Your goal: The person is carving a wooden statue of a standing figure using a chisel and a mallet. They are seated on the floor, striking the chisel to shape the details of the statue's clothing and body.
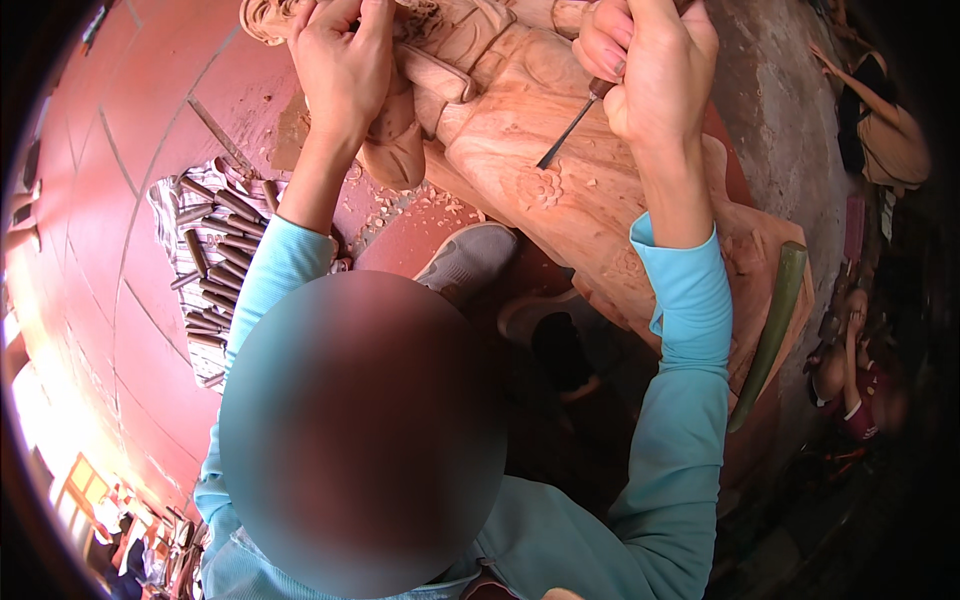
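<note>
A carved wooden statue [540,130] lies slanting in front of me, with folds of robe and a small flower relief on it. My right hand [660,75] is closed on a wood chisel [570,132] above the robe. Its dark flat blade slants down to the left near the flower, and I cannot tell whether the tip touches the wood. Over by the statue's head, at the upper edge, my left hand [345,60] has its fingers bent closed. What they hold, if anything, is hidden.
Several chisels [225,240] lie on a striped cloth [205,345] on the red floor at left. Wood chips [400,212] are scattered by a grey shoe [468,262]. A long green tapered piece [775,330] rests at the statue's right end. Other people [885,125] are at far right.
</note>
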### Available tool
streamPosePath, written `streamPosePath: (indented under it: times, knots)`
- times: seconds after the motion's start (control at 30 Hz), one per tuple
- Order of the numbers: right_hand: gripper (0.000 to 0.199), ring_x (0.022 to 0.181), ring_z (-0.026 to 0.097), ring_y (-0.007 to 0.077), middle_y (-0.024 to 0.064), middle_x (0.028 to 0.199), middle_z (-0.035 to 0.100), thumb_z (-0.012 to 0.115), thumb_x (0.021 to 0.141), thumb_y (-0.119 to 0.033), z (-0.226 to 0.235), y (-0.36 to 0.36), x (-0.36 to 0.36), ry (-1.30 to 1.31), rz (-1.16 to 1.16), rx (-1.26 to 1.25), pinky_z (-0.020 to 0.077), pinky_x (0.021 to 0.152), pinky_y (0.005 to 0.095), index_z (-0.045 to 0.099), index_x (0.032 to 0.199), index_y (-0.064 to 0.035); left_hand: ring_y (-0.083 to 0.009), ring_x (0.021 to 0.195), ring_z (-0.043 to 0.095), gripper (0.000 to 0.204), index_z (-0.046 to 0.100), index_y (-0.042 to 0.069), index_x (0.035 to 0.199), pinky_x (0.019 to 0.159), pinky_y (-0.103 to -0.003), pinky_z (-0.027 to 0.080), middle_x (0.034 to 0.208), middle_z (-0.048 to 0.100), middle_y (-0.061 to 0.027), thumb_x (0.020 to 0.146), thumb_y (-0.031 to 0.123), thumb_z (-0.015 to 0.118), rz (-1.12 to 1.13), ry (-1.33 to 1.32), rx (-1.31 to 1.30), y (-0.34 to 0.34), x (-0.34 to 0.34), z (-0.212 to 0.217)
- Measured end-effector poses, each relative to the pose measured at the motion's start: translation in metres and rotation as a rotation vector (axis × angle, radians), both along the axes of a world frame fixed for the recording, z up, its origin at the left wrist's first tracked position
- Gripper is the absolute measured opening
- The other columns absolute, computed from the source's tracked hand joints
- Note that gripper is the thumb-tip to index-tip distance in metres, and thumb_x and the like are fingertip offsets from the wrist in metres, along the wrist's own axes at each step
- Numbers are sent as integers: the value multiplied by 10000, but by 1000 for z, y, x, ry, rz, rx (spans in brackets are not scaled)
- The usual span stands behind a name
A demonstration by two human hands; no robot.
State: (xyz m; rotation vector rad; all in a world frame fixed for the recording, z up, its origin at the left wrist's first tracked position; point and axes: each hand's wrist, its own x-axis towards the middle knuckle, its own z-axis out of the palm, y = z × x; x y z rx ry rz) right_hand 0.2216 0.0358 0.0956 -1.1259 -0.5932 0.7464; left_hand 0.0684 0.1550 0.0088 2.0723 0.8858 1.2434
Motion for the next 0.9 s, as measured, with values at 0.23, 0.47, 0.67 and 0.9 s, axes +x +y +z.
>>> streamPosePath:
  times: [0.23,0.47,0.67,0.9]
  knots:
    - [287,345,239,14,-84,490,313,500,981,-213,-6,-5,3,-126,74,152,181,294,204,371,731,-153,-139,648,472,279,690,6,790,924,-288,370,620,563,-43,913,223,565,31,23,-36,3,-2,-3]
    - [296,350,251,14,-79,491,321,526,965,-209,-14,-4,-1,-105,32,152,182,304,204,382,714,-142,-114,626,526,299,612,-40,690,570,-258,419,645,576,-47,919,129,521,38,-121,-198,-12,7,9]
    - [237,347,280,24,-77,487,326,556,947,-208,-19,13,-2,-42,75,-25,206,304,216,418,772,-129,-121,601,520,278,620,-36,711,562,-264,421,628,559,-41,916,131,532,80,-70,-174,-7,5,4]
    - [292,333,305,38,-83,469,329,550,952,-238,-17,27,-1,49,218,-195,209,304,205,405,709,-164,-143,646,485,299,701,19,784,922,-282,369,612,553,-43,916,246,558,60,-4,-35,1,1,2]
